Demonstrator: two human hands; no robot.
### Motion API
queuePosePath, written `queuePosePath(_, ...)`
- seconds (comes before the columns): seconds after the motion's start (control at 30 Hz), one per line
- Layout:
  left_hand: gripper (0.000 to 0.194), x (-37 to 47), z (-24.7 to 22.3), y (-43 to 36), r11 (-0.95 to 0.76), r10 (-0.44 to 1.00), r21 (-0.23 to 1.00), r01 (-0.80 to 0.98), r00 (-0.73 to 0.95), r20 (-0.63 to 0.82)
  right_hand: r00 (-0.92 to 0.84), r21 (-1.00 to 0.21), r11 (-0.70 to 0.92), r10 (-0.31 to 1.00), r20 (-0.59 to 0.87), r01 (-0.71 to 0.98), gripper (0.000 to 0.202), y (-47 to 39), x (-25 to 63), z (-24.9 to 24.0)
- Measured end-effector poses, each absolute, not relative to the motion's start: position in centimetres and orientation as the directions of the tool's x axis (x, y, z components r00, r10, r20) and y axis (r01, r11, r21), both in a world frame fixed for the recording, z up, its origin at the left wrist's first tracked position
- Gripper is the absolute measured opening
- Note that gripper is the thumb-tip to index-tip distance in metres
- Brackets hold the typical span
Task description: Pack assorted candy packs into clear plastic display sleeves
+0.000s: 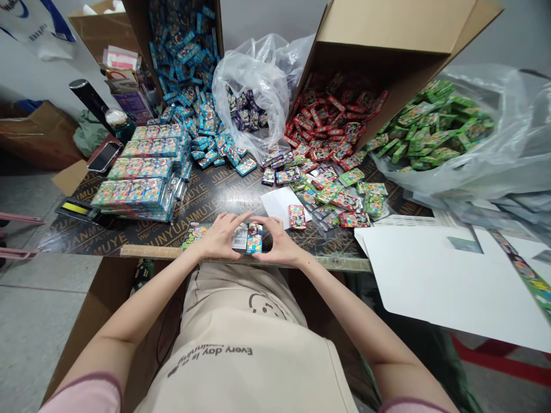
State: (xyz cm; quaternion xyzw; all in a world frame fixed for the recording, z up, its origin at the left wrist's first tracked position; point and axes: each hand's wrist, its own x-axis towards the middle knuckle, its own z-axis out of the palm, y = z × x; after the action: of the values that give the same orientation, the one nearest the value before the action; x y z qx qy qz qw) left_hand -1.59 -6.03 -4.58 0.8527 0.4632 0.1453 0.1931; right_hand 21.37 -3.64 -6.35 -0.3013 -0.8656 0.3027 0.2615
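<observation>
At the table's front edge, my right hand (278,244) curves its thumb and fingers around a small blue candy-style box (254,238). Just left of it, my left hand (221,236) arches over a flat printed package with a barcode (239,236), thumb at the near edge and fingers at the far edge. A green printed end (196,232) shows on the other side of that hand; whether it belongs to the same package is hidden. To the right, a small red box (297,217) lies partly on a white card (278,205).
Wrapped multi-packs (133,192) are stacked at left. Behind are loose blue boxes (210,135), purple boxes in a clear bag (247,112), red boxes in a carton (331,117) and green boxes in another bag (434,126). White sheets (443,281) overhang at right.
</observation>
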Motion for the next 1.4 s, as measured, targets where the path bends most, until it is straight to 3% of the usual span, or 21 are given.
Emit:
queuePosePath(0.13, 0.111, -1.9, -3.8, -5.5, -0.515, 0.852, 0.426, 0.743, 0.499, 0.159, -0.511, -0.661, 0.601, 0.78, 0.362, 0.45, 0.104, -3.9, 20.9, -6.8)
queuePosePath(0.23, 0.116, -2.3, -3.7, -5.1, -0.457, 0.889, 0.479, 0.749, 0.403, 0.218, -0.403, -0.643, 0.567, 0.822, 0.403, 0.515, 0.097, -4.4, 20.4, -6.9)
queuePosePath(0.43, 0.112, -2.6, -4.7, -5.0, -0.39, 0.92, 0.495, 0.777, 0.314, 0.233, -0.595, -0.512, 0.683, 0.72, 0.356, 0.52, 0.072, -4.5, 19.3, -6.1)
queuePosePath(0.6, 0.116, -2.9, -5.0, -4.9, -0.317, 0.938, 0.537, 0.782, 0.172, 0.303, -0.451, -0.43, 0.603, 0.794, 0.408, 0.672, 0.055, -4.0, 17.9, -6.0)
queuePosePath(0.7, 0.116, -3.2, -4.9, -4.8, -0.293, 0.937, 0.555, 0.778, 0.118, 0.329, -0.492, -0.406, 0.629, 0.775, 0.396, 0.663, 0.044, -4.2, 17.3, -6.4)
queuePosePath(0.8, 0.114, -3.3, -5.1, -4.8, -0.326, 0.932, 0.547, 0.771, 0.166, 0.321, -0.64, -0.416, 0.713, 0.696, 0.325, 0.565, 0.04, -4.2, 17.0, -6.8)
queuePosePath(0.9, 0.115, -3.3, -5.6, -4.8, -0.337, 0.932, 0.545, 0.768, 0.19, 0.308, -0.686, -0.517, 0.713, 0.667, 0.291, 0.474, 0.05, -2.3, 17.0, -7.2)
queuePosePath(0.97, 0.115, -3.3, -6.3, -4.7, -0.319, 0.936, 0.544, 0.776, 0.17, 0.307, -0.545, -0.586, 0.614, 0.775, 0.32, 0.529, 0.051, 0.6, 17.2, -7.6)
queuePosePath(1.03, 0.113, -3.1, -7.2, -4.7, -0.302, 0.941, 0.519, 0.799, 0.165, 0.294, -0.284, -0.603, 0.442, 0.895, 0.343, 0.664, 0.048, 4.4, 17.4, -7.9)
queuePosePath(1.1, 0.105, -2.8, -8.3, -4.6, -0.3, 0.947, 0.461, 0.835, 0.204, 0.247, -0.139, -0.513, 0.298, 0.935, 0.326, 0.805, 0.052, 8.3, 17.6, -8.2)
queuePosePath(1.27, 0.079, -2.1, -10.1, -4.8, -0.304, 0.951, 0.319, 0.898, 0.266, 0.157, -0.191, -0.18, 0.24, 0.948, 0.255, 0.954, 0.064, 14.1, 17.4, -8.3)
queuePosePath(1.33, 0.077, -2.1, -10.2, -4.9, -0.308, 0.949, 0.297, 0.904, 0.271, 0.161, -0.192, -0.16, 0.23, 0.956, 0.22, 0.96, 0.06, 14.5, 16.8, -8.1)
queuePosePath(1.4, 0.077, -2.1, -10.1, -5.0, -0.314, 0.947, 0.286, 0.905, 0.277, 0.164, -0.266, -0.218, 0.292, 0.954, 0.141, 0.931, 0.058, 14.2, 16.0, -7.9)
